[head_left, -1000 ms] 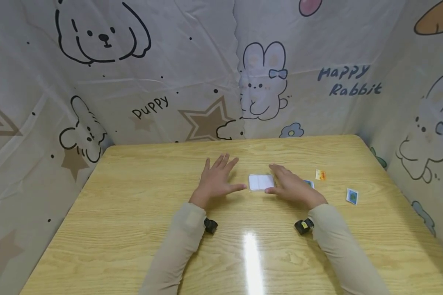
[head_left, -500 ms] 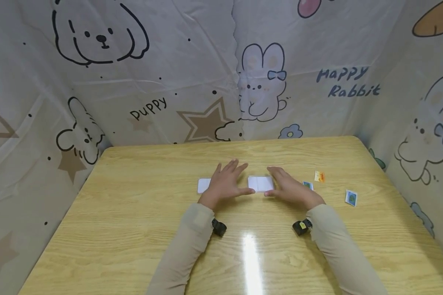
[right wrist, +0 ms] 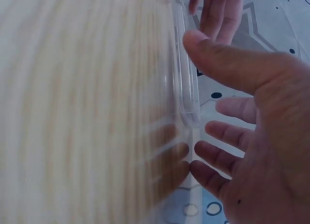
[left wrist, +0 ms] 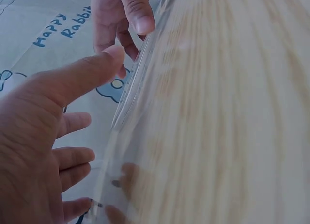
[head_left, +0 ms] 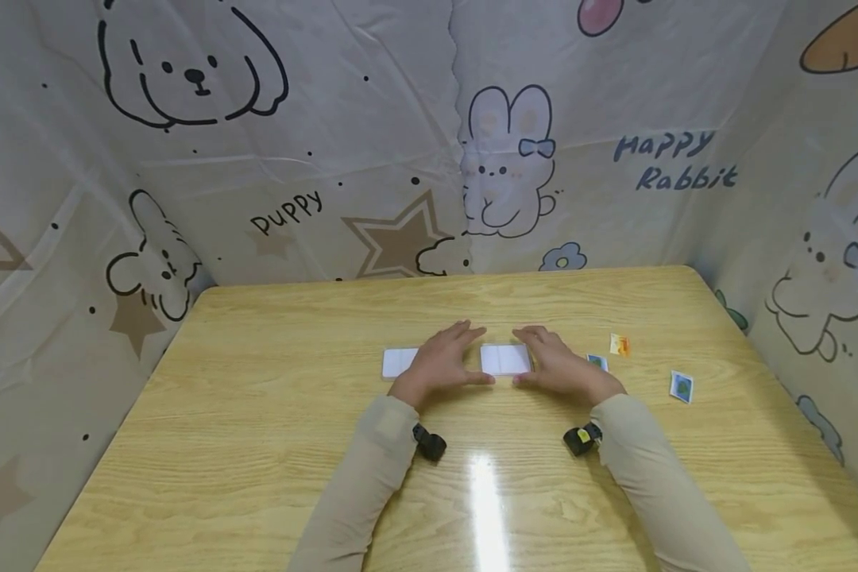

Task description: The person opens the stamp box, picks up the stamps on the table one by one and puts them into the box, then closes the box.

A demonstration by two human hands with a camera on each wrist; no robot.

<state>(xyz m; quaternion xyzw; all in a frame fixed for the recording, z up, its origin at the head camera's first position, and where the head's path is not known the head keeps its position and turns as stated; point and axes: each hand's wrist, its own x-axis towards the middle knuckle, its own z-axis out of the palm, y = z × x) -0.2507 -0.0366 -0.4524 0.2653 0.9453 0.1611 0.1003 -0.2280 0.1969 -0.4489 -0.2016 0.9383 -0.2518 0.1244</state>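
A flat, clear plastic case (head_left: 504, 360) with a white inside and a line across it lies on the table between both hands. My left hand (head_left: 445, 361) is at its left end, thumb and fingers spread apart. At its right end my right hand (head_left: 563, 365) has its thumb on the near side and its fingers on the far side. Whether either hand touches the case, I cannot tell. In the right wrist view the case (right wrist: 186, 83) appears edge-on beside the thumb. Another white, flat rectangular piece (head_left: 397, 362) lies left, partly hidden by my left hand.
On the wooden table (head_left: 257, 445), small picture pieces lie to the right: an orange one (head_left: 620, 344), a blue one (head_left: 682, 386), and another blue one (head_left: 597, 361) behind my right hand. A printed cloth (head_left: 400, 159) stands around the table's back and sides.
My left hand has moved right and a little nearer, up to the case, uncovering the white piece at left. My right hand has stayed nearly in place beside the case.
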